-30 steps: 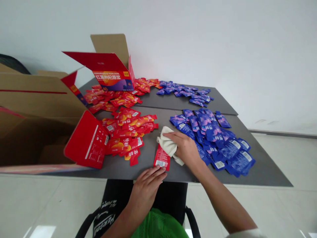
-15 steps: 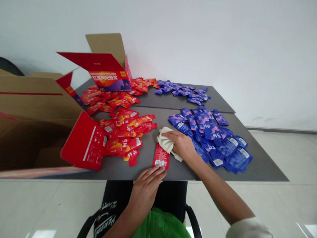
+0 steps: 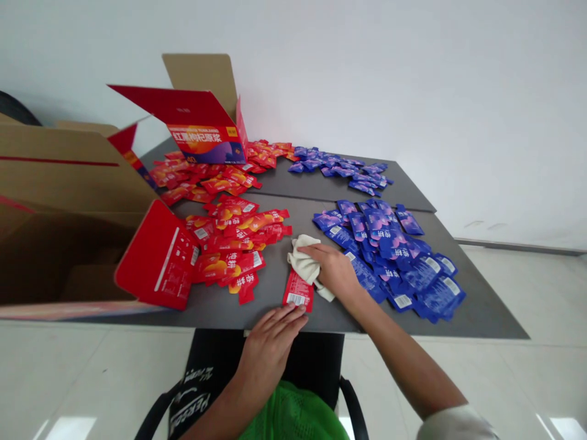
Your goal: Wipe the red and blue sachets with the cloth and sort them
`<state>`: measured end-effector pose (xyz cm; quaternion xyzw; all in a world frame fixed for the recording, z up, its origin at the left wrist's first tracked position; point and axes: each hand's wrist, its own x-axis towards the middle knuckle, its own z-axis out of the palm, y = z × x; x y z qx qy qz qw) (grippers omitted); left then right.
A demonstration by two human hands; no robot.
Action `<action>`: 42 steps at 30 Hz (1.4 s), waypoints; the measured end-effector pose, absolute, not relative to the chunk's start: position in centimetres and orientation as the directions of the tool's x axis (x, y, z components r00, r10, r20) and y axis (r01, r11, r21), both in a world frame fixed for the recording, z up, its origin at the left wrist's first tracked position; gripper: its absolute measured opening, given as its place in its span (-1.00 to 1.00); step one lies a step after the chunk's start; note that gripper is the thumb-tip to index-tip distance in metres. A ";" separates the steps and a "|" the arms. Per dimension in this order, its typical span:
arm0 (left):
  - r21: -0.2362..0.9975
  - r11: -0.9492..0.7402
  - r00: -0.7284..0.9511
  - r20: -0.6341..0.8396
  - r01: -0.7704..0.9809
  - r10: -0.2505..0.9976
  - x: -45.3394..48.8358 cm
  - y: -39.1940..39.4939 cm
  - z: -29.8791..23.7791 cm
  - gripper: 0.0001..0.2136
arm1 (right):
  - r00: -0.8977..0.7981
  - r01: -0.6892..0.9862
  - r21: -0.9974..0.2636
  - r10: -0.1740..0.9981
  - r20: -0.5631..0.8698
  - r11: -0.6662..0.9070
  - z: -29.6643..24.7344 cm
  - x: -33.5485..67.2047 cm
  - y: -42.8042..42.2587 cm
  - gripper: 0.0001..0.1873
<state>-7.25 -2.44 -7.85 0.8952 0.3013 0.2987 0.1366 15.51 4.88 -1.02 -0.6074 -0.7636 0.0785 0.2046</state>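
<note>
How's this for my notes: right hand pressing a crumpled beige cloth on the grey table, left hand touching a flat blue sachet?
Wrong colour: the head view shows the left hand touching a flat red sachet, not blue. The right hand presses the crumpled beige cloth on the grey table.

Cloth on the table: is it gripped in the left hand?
No, the off-white cloth lies under the right hand, while the left hand has its fingertips at a red sachet.

Left hand [image 3: 268, 348] — on sachet [image 3: 298, 292] (red)
</note>
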 end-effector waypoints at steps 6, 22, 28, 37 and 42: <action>0.447 -0.763 0.619 0.450 0.467 0.643 -7.1 -2.6 -7.9 -0.62 | -0.214 0.837 -0.435 0.931 0.297 0.331 0.4 14.6 0.2 -0.44; 0.442 -0.764 0.621 0.450 0.470 0.642 -7.0 -2.7 -7.6 -0.61 | -0.154 0.881 -0.399 0.951 0.270 0.255 0.4 15.5 3.5 -0.44; 0.482 -0.737 0.582 0.456 0.474 0.673 -6.8 -2.9 -7.9 -0.64 | -0.275 0.818 -0.466 0.941 0.199 0.337 -0.2 13.3 -3.6 -0.41; 0.439 -0.775 0.627 0.461 0.454 0.628 -7.0 -2.5 -7.3 -0.65 | -0.116 0.872 -0.443 0.966 0.232 0.211 -1.1 15.6 4.8 -0.44; 0.530 -0.720 0.602 0.416 0.448 0.681 -6.7 -1.0 -4.6 -0.80 | 0.030 0.752 -0.598 0.892 0.450 0.277 -0.2 16.5 1.5 -0.52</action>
